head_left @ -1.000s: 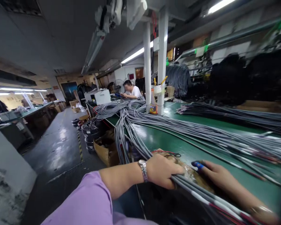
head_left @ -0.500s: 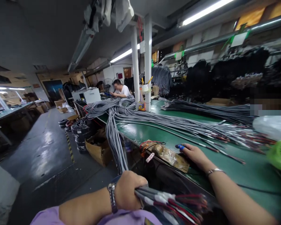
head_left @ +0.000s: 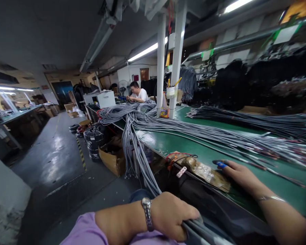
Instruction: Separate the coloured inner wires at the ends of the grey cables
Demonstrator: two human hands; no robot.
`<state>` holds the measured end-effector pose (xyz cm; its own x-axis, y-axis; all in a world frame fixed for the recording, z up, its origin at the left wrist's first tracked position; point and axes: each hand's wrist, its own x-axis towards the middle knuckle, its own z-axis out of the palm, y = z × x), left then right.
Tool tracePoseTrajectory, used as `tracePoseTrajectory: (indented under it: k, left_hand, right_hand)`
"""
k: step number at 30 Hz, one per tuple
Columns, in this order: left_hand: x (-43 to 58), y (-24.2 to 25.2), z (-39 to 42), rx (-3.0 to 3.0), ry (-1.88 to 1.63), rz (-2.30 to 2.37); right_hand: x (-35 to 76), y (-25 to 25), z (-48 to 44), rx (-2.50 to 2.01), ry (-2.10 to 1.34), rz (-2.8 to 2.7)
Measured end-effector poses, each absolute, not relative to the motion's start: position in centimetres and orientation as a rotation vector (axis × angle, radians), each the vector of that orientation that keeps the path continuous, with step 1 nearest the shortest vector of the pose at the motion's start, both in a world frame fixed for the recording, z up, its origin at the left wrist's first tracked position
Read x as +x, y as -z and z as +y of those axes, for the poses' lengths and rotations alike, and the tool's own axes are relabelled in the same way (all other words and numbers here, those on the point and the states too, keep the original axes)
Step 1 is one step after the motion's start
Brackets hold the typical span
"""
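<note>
My left hand (head_left: 172, 217), with a watch on the wrist, is closed round a bundle of grey cables (head_left: 206, 233) held low in front of the green bench (head_left: 191, 149). The bundle runs off the bottom edge. My right hand (head_left: 241, 175) rests on the bench top near its front edge, fingers stretched out, a blue cover on one fingertip (head_left: 221, 164). It lies beside a flat brown plastic-wrapped packet (head_left: 206, 172). Behind it, long grey cables (head_left: 219, 137) lie spread along the bench.
Grey cables (head_left: 130, 149) hang over the bench's left edge above a cardboard box (head_left: 113, 158) and black cable coils (head_left: 93, 139). Two white posts (head_left: 168, 61) stand on the bench. A person in a white shirt (head_left: 140, 93) sits at the far end. Aisle floor (head_left: 56, 160) lies left.
My left hand has drawn the cable bundle off the bench edge and down toward me; its red-and-white ends have dropped out of view. My right hand stays on the bench.
</note>
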<state>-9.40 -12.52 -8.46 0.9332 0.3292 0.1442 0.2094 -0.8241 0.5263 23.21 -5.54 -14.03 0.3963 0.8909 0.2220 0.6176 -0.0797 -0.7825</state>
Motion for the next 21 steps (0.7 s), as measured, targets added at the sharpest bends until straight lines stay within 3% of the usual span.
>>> tracePoseTrajectory:
  k: [4,8,12,17,21]
  left_hand:
    - [-11.0,13.1,-10.0,1.773,-0.336,0.667]
    - [-13.4,17.7,-7.5,1.255,-0.55,0.841]
    - [-15.0,19.2,-6.4,1.102,-0.551,0.706]
    - [-15.3,18.9,-6.7,1.077,-0.521,0.612]
    - [-14.6,18.4,-7.3,1.119,-0.494,0.626]
  right_hand:
    - [24.0,13.1,-5.5,-1.779,-0.642,-1.254]
    - [23.7,11.8,-5.8,-1.948,-0.582,-1.333]
    - [22.3,11.0,-6.8,-1.989,-0.598,-1.288]
    - [15.7,10.5,-12.2,-1.829,-0.164,-1.359]
    - [8.0,11.6,-15.8,-1.458,-0.572,-1.622]
